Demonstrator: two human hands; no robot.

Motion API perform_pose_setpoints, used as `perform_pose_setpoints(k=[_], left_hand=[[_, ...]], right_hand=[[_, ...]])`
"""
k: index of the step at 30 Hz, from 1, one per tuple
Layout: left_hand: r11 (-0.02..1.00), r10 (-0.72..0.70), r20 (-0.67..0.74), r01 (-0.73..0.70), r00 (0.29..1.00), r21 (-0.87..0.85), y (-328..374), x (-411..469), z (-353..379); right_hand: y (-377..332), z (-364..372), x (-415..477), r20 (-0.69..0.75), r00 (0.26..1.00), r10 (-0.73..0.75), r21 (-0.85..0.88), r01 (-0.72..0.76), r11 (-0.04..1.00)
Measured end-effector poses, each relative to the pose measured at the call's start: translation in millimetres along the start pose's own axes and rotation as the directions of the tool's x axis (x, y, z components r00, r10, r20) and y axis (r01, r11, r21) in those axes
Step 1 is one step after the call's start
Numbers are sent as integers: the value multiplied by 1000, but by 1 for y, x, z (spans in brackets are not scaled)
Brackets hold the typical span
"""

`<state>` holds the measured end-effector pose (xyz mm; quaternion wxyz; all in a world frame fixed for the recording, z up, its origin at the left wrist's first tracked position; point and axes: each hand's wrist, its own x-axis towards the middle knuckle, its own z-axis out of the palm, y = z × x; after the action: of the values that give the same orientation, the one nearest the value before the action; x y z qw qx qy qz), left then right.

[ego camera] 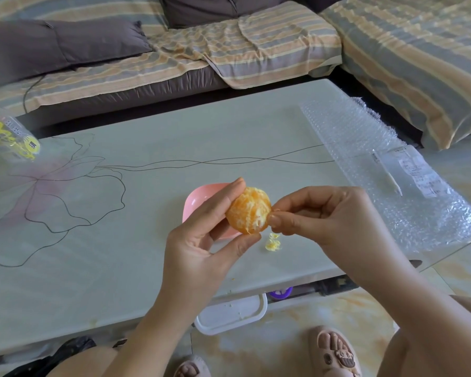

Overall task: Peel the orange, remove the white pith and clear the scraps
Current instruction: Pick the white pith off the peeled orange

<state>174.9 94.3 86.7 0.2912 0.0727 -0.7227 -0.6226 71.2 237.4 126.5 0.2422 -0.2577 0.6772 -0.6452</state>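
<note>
Above the table (120, 254), over its near edge, one peeled orange (248, 210) is held up between two hands. White pith streaks its flesh. The left hand (201, 240) grips it in a half-open span: fingertips lie on the upper left side, the thumb props it from below, and the palm stays clear of the fruit. The right hand (324, 213) is curled tight, its thumb and forefinger pinched together against the orange's right side; whether a strand of pith sits between them is too small to tell. One pink dish (199, 200) stands on the table behind the left hand and the orange, partly hidden by them. One small heap of pale yellow scraps (273, 243) lies on the table just right of the dish, below the right thumb. One sheet of bubble wrap (365, 137) covers the table's right end, and one clear bag (8, 137) with yellow print lies at the far left edge.
</note>
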Motion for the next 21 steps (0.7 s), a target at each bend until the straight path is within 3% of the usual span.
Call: perform_pose_setpoints(k=[12,21], left_hand=[[996,52,20,-53,998,71,0,1,0],[997,60,5,-60,998,46,-5,1,-4]], right_hand=[[-5,-2,1,72,997,-1,-131,11,991],[-2,1,2,63,998,7,63,-11,998]])
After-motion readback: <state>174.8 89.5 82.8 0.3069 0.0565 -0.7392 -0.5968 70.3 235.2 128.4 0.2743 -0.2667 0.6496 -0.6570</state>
